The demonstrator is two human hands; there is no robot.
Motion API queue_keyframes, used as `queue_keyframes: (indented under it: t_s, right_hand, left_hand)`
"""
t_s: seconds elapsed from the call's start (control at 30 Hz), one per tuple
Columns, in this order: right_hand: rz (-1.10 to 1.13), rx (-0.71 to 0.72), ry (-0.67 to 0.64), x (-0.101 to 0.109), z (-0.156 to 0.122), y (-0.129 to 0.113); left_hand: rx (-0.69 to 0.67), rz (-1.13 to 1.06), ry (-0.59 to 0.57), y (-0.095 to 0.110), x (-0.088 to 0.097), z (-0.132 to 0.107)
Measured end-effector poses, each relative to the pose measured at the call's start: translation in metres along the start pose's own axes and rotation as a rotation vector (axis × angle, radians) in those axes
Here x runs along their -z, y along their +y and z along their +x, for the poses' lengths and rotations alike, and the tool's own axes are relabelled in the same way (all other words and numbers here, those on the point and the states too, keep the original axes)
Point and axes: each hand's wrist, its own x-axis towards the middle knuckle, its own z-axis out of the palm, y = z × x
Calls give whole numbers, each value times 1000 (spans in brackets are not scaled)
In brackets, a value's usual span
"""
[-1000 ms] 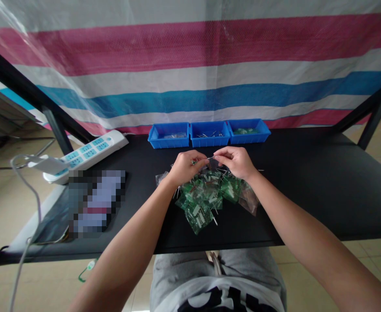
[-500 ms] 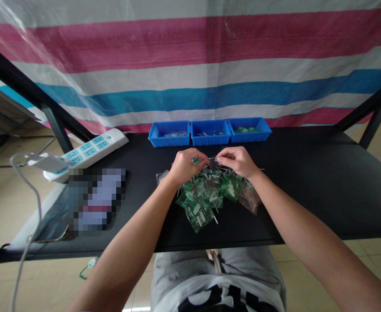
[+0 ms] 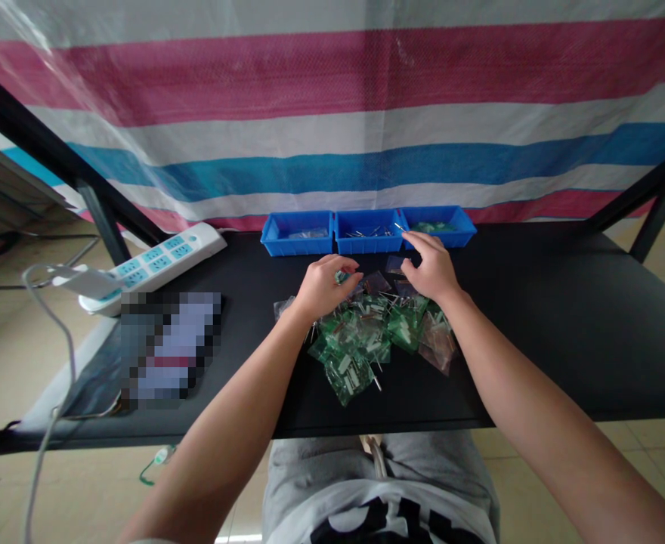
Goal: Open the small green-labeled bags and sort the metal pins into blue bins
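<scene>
My left hand (image 3: 328, 287) is closed over the back left of the pile, with a small green packet (image 3: 341, 277) showing between its thumb and curled fingers. My right hand (image 3: 431, 264) reaches toward the bins, thumb and fingers apart. A thin metal rod (image 3: 400, 227) shows just beyond its fingertips, at the edge of the middle blue bin (image 3: 369, 244); whether it touches the fingers I cannot tell. Below both hands lies a heap of small green and clear plastic packets (image 3: 360, 340), mixed with thin metal rods.
The left blue bin (image 3: 297, 246) holds clear packets, and the right blue bin (image 3: 443, 238) holds green ones. A white power strip (image 3: 154, 264) and a blurred-out flat object (image 3: 179, 347) lie to the left. A striped sheet (image 3: 332, 91) hangs behind the black table (image 3: 564, 325).
My right hand has moved away from my left, forward and right to the middle bin, and its fingers have spread. The rod between my hands has gone from there. My left hand stays in place.
</scene>
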Motion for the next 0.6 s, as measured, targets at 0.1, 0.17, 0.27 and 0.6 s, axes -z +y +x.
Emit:
queue_keyframes:
  t_s: [0.1,0.17,0.27,0.6]
  right_hand:
    - [-52,-18,-51,-1,-1,1]
    - [-65,-16,-89,-2,-2,1]
    - [-55,-12,-104,-2,-3,2]
    - [80,-8,-1,-3,-1,1]
  left_hand:
    - [0,3,-16,1,0,-1]
    - [2,5,-29,1,0,-1]
    - [3,14,-40,-1,0,-1]
    - [38,113,-14,-10,-2,1]
